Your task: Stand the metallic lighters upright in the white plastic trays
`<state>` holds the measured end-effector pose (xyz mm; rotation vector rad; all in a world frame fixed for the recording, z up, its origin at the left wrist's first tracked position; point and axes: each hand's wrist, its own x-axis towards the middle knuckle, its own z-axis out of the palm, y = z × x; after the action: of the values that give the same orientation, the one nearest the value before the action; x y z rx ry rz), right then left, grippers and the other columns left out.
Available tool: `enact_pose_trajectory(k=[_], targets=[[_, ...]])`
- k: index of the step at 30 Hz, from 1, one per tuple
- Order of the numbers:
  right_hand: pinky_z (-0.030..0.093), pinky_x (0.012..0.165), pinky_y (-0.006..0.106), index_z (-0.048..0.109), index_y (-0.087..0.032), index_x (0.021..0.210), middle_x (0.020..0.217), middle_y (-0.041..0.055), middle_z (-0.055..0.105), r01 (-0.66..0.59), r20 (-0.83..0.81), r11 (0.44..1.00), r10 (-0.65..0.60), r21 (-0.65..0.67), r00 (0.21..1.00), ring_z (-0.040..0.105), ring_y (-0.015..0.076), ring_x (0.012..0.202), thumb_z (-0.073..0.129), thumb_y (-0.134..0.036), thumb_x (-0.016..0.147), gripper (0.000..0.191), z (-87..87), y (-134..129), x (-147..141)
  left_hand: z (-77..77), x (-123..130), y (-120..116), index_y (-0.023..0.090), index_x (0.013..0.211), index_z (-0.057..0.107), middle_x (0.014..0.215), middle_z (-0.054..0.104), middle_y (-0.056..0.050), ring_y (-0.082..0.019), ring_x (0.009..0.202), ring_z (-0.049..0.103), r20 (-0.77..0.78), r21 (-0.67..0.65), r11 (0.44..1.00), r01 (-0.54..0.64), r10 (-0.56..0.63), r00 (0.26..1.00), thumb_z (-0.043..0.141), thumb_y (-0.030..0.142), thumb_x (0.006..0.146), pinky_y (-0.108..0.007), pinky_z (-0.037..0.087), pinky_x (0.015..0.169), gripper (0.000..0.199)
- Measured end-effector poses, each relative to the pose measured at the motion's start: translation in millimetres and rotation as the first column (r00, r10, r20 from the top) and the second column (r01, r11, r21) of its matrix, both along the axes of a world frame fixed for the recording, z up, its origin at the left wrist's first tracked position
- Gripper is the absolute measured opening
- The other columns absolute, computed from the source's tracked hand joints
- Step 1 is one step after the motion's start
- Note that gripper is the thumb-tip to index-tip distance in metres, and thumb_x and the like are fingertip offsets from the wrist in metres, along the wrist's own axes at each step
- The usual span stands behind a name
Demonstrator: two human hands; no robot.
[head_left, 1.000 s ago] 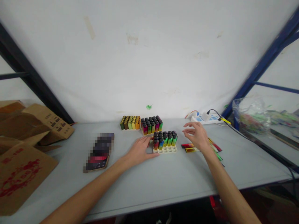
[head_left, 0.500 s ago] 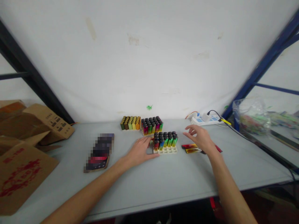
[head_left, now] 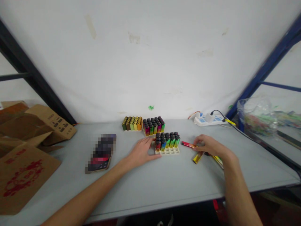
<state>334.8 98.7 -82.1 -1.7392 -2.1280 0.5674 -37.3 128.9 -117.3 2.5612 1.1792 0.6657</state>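
My left hand [head_left: 140, 153] steadies a white tray [head_left: 172, 151] at its left side, thumb along the front edge and fingers behind. Several lighters [head_left: 167, 142] with black tops and red, blue or green-yellow bodies stand upright in the tray; its front row shows bare slots. To the right, my right hand [head_left: 213, 147] is closed, its fingertips down among loose lighters on the table. A red lighter [head_left: 187, 144] and a yellow lighter [head_left: 198, 158] stick out from under the fingers; which one is pinched is partly hidden. Another yellow lighter [head_left: 218, 161] lies below the palm.
Behind stand a full tray of lighters [head_left: 154, 126] and a block of gold-topped lighters [head_left: 132, 123]. A phone [head_left: 101, 153] lies at left, near cardboard boxes [head_left: 28, 175]. A power strip [head_left: 209, 120] with cables and a plastic bag [head_left: 255, 117] are at right.
My right hand has come down onto the loose lighters, and its fingers have closed. The loose lighters have shifted and turned apart. My left hand stays at the tray.
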Motion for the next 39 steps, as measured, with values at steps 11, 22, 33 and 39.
enact_pose_trajectory(k=[11, 22, 33, 39], targets=[[0.057, 0.074, 0.034, 0.069, -0.020, 0.107, 0.089, 0.0061, 0.072, -0.063, -0.316, 0.979, 0.122, 0.192, 0.941, 0.067, 0.0209, 0.080, 0.066, -0.054, 0.090, 0.038, 24.7, -7, -29, -0.2, 0, 0, 0.011, 0.131, 0.056, 0.105, 0.069, -0.013, -0.033, 0.105, 0.065, -0.021, -0.016, 1.000, -0.011, 0.011, 1.000, 0.073, 0.067, 0.079, -0.047, 0.050, 0.099, 0.078], [0.057, 0.095, 0.044, 0.058, -0.025, 0.116, 0.107, 0.0088, 0.074, -0.192, -0.650, 0.971, 0.237, 0.140, 0.722, 0.070, 0.0235, 0.105, 0.055, -0.052, 0.098, 0.033, 23.2, -7, -58, -3.0, 0, 1, 0.016, 0.129, 0.056, 0.111, 0.069, -0.012, -0.032, 0.106, 0.065, 0.003, 0.018, 1.000, 0.005, -0.005, 1.000, 0.072, 0.067, 0.080, -0.046, 0.049, 0.100, 0.073], [0.047, 0.050, 0.022, 0.044, -0.030, 0.147, 0.092, 0.0005, 0.053, 0.003, -0.650, 0.991, 0.084, 0.131, 0.756, 0.048, 0.0116, 0.064, 0.047, -0.050, 0.100, 0.051, 18.9, -4, -60, 1.4, 1, -1, 0.014, 0.130, 0.055, 0.111, 0.069, -0.013, -0.033, 0.107, 0.065, -0.019, -0.004, 1.000, 0.002, -0.002, 1.000, 0.073, 0.066, 0.080, -0.046, 0.049, 0.100, 0.074], [0.040, 0.050, 0.022, 0.049, -0.027, 0.135, 0.089, 0.0017, 0.065, 0.101, -0.713, 0.969, 0.092, 0.223, 0.695, 0.044, 0.0111, 0.059, 0.056, -0.048, 0.097, 0.044, 23.0, -5, -57, 0.2, 1, 0, 0.014, 0.128, 0.056, 0.114, 0.068, -0.014, -0.034, 0.113, 0.063, -0.020, 0.006, 1.000, 0.001, -0.001, 1.000, 0.073, 0.066, 0.080, -0.047, 0.048, 0.102, 0.072]])
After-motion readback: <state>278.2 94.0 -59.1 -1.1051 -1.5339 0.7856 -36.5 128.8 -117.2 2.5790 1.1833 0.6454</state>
